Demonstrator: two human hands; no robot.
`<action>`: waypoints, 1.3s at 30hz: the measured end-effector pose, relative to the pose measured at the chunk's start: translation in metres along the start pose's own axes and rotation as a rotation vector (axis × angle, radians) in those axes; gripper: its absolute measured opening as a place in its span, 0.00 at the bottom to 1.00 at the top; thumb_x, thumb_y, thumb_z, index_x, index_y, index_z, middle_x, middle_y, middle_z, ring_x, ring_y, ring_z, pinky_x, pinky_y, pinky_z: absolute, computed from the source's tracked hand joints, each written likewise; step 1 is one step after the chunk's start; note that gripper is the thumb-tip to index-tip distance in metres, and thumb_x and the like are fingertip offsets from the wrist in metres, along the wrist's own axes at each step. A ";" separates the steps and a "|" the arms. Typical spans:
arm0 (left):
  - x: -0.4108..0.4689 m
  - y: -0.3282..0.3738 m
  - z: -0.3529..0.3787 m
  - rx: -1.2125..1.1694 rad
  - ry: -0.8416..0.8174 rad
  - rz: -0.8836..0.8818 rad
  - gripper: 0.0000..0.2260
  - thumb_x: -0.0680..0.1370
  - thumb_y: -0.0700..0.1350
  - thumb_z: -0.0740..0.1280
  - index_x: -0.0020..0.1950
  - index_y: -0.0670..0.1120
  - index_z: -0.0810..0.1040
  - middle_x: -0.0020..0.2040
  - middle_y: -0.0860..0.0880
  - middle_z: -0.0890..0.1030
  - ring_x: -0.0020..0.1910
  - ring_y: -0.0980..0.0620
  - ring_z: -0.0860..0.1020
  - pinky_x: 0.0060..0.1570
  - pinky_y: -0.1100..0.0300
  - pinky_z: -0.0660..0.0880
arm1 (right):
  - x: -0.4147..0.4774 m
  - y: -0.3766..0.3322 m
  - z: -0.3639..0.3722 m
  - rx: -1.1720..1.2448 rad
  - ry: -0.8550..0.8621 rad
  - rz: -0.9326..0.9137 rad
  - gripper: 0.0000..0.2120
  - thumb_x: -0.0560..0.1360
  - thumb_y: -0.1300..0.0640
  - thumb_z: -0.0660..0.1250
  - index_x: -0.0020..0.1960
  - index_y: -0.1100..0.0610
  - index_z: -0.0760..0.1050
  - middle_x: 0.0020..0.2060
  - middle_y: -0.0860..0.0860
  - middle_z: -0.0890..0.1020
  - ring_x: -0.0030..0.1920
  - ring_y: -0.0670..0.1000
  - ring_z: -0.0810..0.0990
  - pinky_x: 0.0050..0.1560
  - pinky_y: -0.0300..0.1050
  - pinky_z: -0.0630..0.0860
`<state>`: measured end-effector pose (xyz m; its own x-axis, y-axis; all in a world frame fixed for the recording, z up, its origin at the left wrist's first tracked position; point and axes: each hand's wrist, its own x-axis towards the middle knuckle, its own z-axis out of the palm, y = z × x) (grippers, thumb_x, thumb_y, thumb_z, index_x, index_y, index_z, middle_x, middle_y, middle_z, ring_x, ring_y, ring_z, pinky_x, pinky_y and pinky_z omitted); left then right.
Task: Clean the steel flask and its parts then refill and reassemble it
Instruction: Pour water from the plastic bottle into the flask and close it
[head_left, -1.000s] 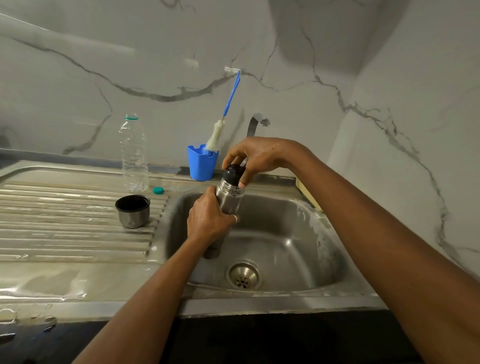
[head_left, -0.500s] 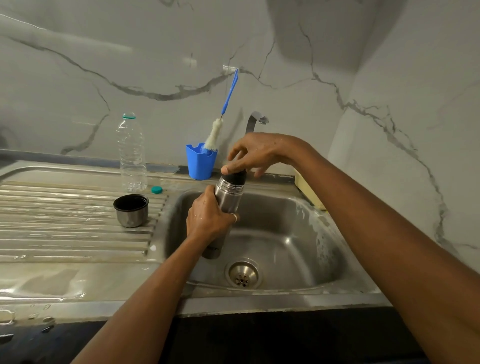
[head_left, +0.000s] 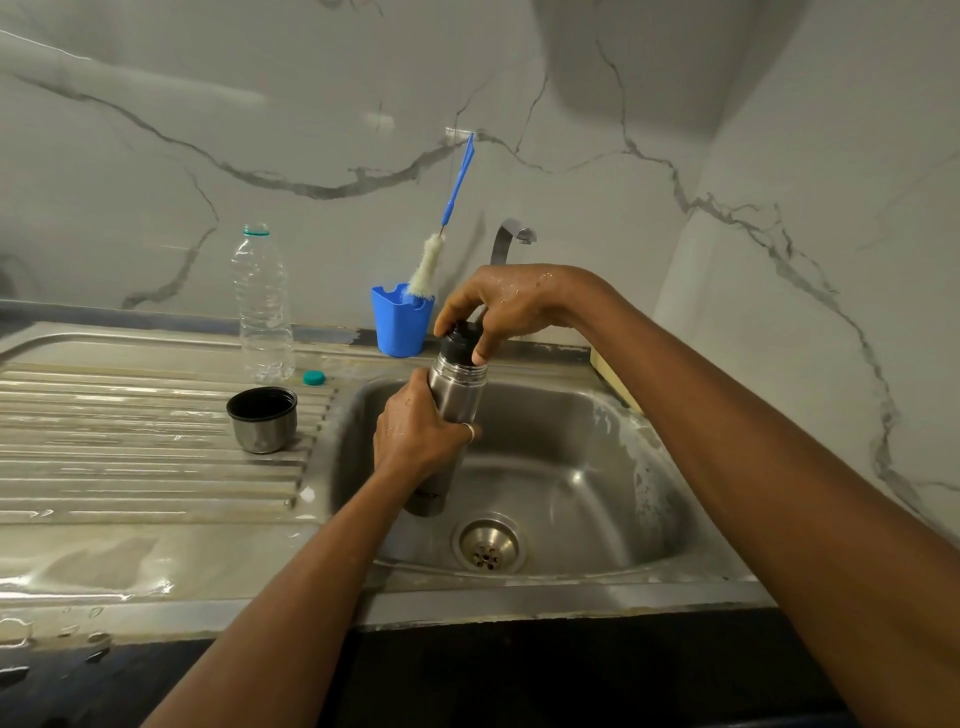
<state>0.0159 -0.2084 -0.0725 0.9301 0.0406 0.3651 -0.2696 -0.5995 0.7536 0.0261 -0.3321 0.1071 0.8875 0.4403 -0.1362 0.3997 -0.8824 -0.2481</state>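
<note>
- Nearest us, our left hand (head_left: 415, 436) is wrapped round the middle of the steel flask (head_left: 460, 387), holding it upright over the sink (head_left: 597, 415).
- Just above, our right hand (head_left: 498, 306) pinches the black stopper (head_left: 460, 340) at the flask's neck. We can't tell if it's going on or coming off.
- Left on the counter (head_left: 130, 545), the flask cup (head_left: 262, 418) sits mouth-up, so reassembly isn't finished.
- Further back, a teal cap (head_left: 314, 378) lies beside the uncapped plastic bottle (head_left: 262, 306).
- Farthest, a brush (head_left: 452, 208) leans in the blue holder (head_left: 400, 332).
- Count: one flask, one stopper, one cup, one bottle, one cap, one brush, one holder.
- Our guess is that at least the cup is left to go on.
</note>
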 end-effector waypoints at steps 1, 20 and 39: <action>0.000 0.000 0.000 -0.001 -0.001 -0.002 0.28 0.67 0.50 0.82 0.56 0.53 0.66 0.49 0.54 0.76 0.46 0.53 0.76 0.46 0.58 0.73 | 0.000 0.000 0.000 0.002 0.003 0.001 0.25 0.73 0.66 0.75 0.67 0.49 0.78 0.63 0.49 0.80 0.60 0.51 0.80 0.52 0.40 0.79; -0.002 0.000 -0.002 -0.002 -0.004 0.008 0.28 0.67 0.51 0.82 0.57 0.53 0.68 0.48 0.54 0.76 0.46 0.53 0.77 0.45 0.58 0.72 | -0.012 -0.007 0.003 0.038 0.022 0.108 0.22 0.78 0.47 0.72 0.69 0.53 0.76 0.60 0.50 0.79 0.57 0.52 0.82 0.56 0.49 0.83; -0.004 0.002 -0.003 -0.010 -0.012 0.015 0.27 0.66 0.50 0.81 0.55 0.54 0.68 0.48 0.55 0.77 0.46 0.52 0.77 0.46 0.57 0.72 | -0.009 -0.002 0.018 -0.129 0.253 0.175 0.26 0.77 0.31 0.62 0.49 0.55 0.80 0.41 0.51 0.84 0.41 0.50 0.84 0.42 0.44 0.82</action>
<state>0.0111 -0.2076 -0.0704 0.9290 0.0222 0.3695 -0.2855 -0.5923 0.7534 0.0131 -0.3309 0.0915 0.9676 0.2391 0.0808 0.2474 -0.9619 -0.1166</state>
